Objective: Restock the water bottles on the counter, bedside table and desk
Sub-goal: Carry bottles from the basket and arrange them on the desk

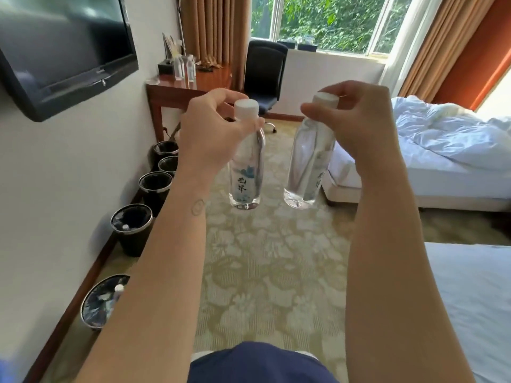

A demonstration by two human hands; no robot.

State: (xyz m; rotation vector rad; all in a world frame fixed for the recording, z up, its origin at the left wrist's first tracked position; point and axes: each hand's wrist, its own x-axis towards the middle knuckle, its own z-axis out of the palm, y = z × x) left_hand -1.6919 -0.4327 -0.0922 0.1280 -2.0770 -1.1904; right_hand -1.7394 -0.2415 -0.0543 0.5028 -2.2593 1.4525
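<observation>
Two water bottles were in the air! The left bottle (244, 172) and the right bottle (304, 167) hung side by side above the carpet (265, 258), close but not touching, each dangling by its neck under a white cap. Gripped at the top like that they hung free with their bottoms clear, which I judged handy for setting them straight down on a surface.

The left hand (213, 125) had its fingers curled round the neck just beneath the cap. The right hand (356, 120) pinched its bottle at the cap between thumb and fingers, and that bottle leaned a little (the left one hung nearer to plumb). Both forearms reached forward and up, wrists bent over, the hands at about the same height.

Ahead, the desk (171, 88) stood against the left wall. A few bottles (184, 66) already stood near its wall-side edge, beside a dark box (166, 68). My guess was that these two were bound for there, or for a bedside table not in view.

A black chair (264, 76) stood past the desk's end, a row of lined bins (132, 217) ran along the skirting, and a rumpled bed (442, 150) lay to the right.
</observation>
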